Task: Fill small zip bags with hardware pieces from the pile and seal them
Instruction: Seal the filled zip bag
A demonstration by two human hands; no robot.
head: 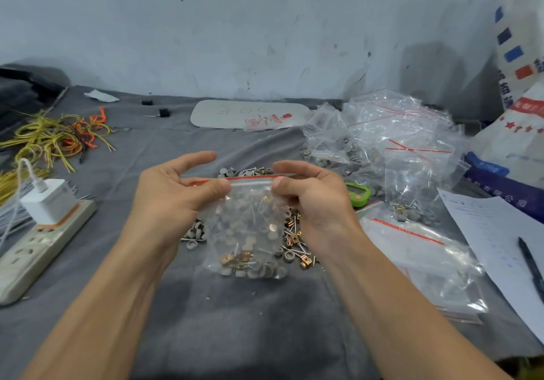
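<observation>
**Hands.** The left hand (173, 191) pinches the left end of the red-striped closure of the zip bag (250, 232) between thumb and fingers. The right hand (318, 200) pinches the right end of the same closure in the same way. Both hands are clamped on the bag, and the closure strip runs level between them. Whether the strip is pressed fully closed cannot be told.

**Task item.** The zip bag hangs upright from the two hands at the middle of the bench (235, 320), which is covered in grey cloth. Whether its lower edge touches the cloth cannot be told. Grey round pieces, brass-coloured clips and thin metal pins lie settled at its bottom.

**Supply.** The pile of hardware pieces (294, 241) lies on the cloth behind the bag and shows on its left, on its right and beyond its top edge.

**Right side.**
- A heap of filled bags (382, 144) sits at the rear.
- A flat stack of clear bags (421, 256) lies nearer.
- A green object (359, 194) lies just beside the right hand.
- A paper sheet (494, 226) at the edge carries a pen (532, 267).

**Left side.** A power strip (38, 250) has a white charger (48, 200) plugged into it. Yellow and orange ties (59, 135) lie in a loose tangle behind it.

**Rear.** A white board (229, 113) lies flat near the wall.
</observation>
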